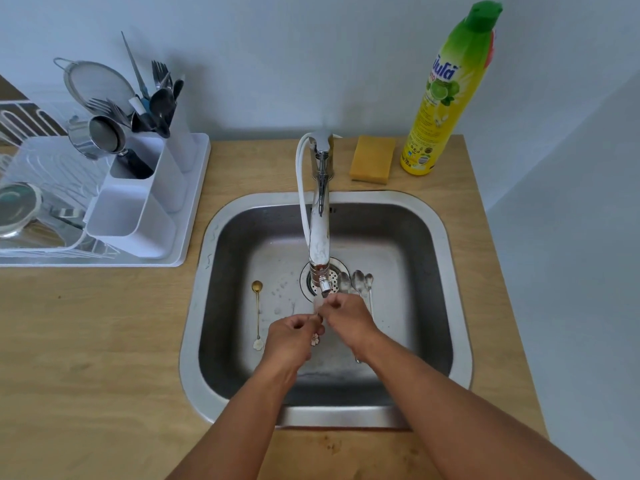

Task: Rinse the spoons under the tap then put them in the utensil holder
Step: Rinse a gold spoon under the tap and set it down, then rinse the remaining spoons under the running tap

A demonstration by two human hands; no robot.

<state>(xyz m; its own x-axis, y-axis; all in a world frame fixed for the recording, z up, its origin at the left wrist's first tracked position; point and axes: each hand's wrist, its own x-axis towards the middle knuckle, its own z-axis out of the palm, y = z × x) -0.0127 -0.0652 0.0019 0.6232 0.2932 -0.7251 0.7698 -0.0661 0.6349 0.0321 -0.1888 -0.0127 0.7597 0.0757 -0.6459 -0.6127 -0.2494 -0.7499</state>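
Both hands are over the steel sink (446, 237), just below the tap (320, 216). My left hand (294, 337) grips a small spoon by its handle, whose flower-shaped end (314, 339) sticks out below the fingers. My right hand (346, 317) is closed on the same spoon's upper part under the spout, where water runs. A gold spoon (257, 306) with a flower end lies on the sink floor to the left. Three silver spoons (358, 284) lie by the drain on the right. The white utensil holder (138, 202) stands on the drying rack, left.
A white drying rack tray (194, 188) holds the holder, forks, spoons, a strainer (93, 81) and a steel cup (100, 135). A yellow sponge (372, 159) and a green-yellow dish soap bottle (446, 98) stand behind the sink on the wooden counter (86, 341).
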